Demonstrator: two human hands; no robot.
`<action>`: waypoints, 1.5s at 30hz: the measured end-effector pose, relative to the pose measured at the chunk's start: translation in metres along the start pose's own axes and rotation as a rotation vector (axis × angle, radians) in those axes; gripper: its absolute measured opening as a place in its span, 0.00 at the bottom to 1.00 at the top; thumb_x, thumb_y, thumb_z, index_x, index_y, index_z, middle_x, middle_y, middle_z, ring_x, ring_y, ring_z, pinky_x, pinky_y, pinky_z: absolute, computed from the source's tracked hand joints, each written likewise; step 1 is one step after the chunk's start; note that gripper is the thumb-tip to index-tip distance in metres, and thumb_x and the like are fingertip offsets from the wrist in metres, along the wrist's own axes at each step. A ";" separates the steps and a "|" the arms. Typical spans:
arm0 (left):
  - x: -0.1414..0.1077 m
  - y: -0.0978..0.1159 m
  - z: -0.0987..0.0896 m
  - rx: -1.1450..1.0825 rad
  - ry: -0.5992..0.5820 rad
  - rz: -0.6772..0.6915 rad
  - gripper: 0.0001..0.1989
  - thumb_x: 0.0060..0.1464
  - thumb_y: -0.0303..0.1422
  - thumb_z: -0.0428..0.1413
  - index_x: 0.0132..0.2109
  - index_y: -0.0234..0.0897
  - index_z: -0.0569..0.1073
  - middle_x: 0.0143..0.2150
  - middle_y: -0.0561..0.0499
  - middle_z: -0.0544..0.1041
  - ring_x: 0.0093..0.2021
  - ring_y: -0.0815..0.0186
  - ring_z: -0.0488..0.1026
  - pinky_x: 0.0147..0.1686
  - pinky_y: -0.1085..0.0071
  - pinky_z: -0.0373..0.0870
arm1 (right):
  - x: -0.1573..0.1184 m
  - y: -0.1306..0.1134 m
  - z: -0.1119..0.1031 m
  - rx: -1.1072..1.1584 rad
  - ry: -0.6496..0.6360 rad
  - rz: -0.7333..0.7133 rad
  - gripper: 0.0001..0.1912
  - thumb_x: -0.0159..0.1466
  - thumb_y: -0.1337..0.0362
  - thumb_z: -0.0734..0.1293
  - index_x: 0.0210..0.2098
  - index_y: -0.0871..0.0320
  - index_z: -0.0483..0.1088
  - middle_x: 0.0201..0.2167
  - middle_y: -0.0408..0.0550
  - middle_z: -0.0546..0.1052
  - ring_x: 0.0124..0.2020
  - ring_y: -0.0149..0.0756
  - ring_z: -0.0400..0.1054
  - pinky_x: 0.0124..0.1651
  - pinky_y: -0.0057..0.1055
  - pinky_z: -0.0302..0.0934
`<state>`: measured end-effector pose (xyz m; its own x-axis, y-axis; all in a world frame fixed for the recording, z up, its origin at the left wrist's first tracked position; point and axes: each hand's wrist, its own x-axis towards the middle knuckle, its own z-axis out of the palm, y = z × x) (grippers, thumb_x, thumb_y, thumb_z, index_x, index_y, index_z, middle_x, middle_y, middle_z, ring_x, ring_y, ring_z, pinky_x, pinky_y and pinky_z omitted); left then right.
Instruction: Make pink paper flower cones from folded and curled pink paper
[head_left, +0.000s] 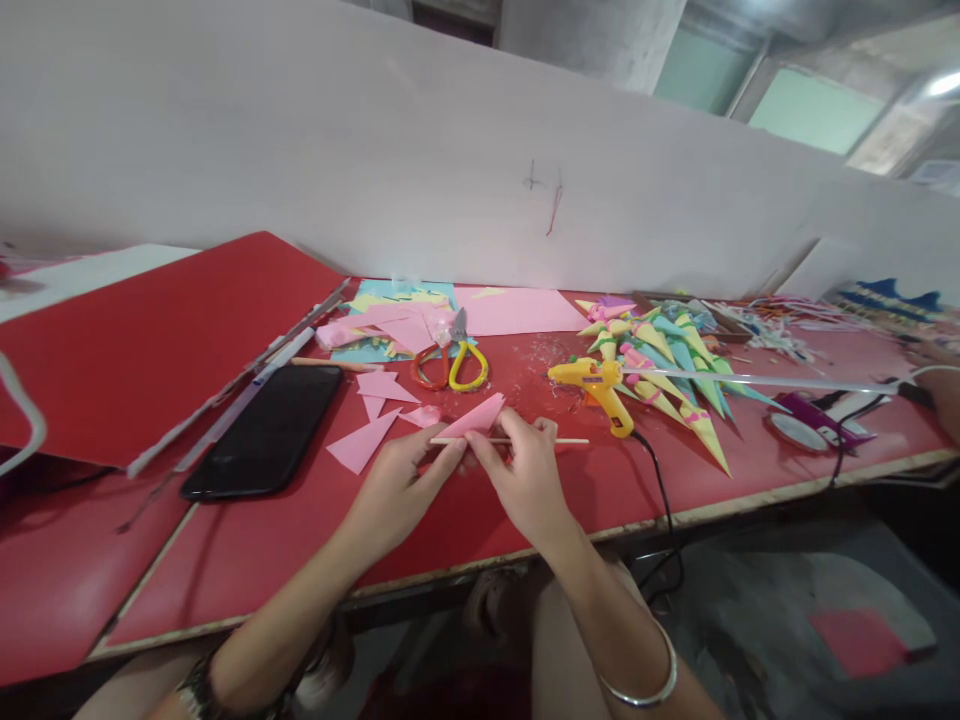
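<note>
Between my two hands is a pink paper piece (477,414), lying along a thin wooden stick (568,441). My left hand (401,478) pinches the paper and the stick's left end between thumb and fingers. From the other side my right hand (527,475) is closed on the same paper and stick, its thumb pressed near the middle; the stick's right end pokes out past it. Cut pink paper pieces (364,442) lie just left of my hands. Scissors with red and yellow handles (468,368) rest beyond them. A yellow glue gun (600,385) sits right of my right hand.
A black phone (266,430) and a large red sheet (172,340) are at the left. Several pastel paper cones (701,430) are piled at the right, near a purple-handled item (832,425). The glue gun's cord (660,480) hangs over the table edge. Another person's hand (937,385) is far right.
</note>
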<state>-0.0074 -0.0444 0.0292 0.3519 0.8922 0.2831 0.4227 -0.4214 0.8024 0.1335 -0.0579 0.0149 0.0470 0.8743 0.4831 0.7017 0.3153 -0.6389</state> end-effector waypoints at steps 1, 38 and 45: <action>0.000 0.000 0.000 -0.003 -0.004 0.003 0.14 0.55 0.38 0.46 0.29 0.36 0.70 0.24 0.54 0.75 0.26 0.67 0.71 0.28 0.75 0.66 | 0.000 0.001 0.000 0.004 -0.002 -0.004 0.13 0.61 0.60 0.63 0.22 0.58 0.62 0.20 0.38 0.71 0.24 0.31 0.63 0.38 0.31 0.46; -0.002 0.011 -0.024 -0.067 -0.268 -0.101 0.22 0.58 0.41 0.38 0.21 0.38 0.63 0.17 0.56 0.64 0.20 0.69 0.63 0.26 0.74 0.64 | 0.002 0.010 -0.017 0.171 -0.239 -0.406 0.11 0.65 0.65 0.59 0.43 0.55 0.71 0.37 0.45 0.78 0.38 0.32 0.70 0.41 0.27 0.58; -0.001 0.013 -0.021 -0.096 -0.221 -0.137 0.21 0.57 0.43 0.39 0.20 0.39 0.61 0.15 0.57 0.62 0.18 0.69 0.62 0.23 0.73 0.62 | 0.002 0.009 -0.014 0.042 -0.240 -0.445 0.11 0.65 0.62 0.59 0.43 0.56 0.70 0.37 0.47 0.78 0.38 0.34 0.70 0.41 0.29 0.58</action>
<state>-0.0196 -0.0474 0.0502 0.4748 0.8783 0.0553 0.4017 -0.2722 0.8744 0.1497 -0.0581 0.0182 -0.4184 0.7107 0.5655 0.5871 0.6867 -0.4286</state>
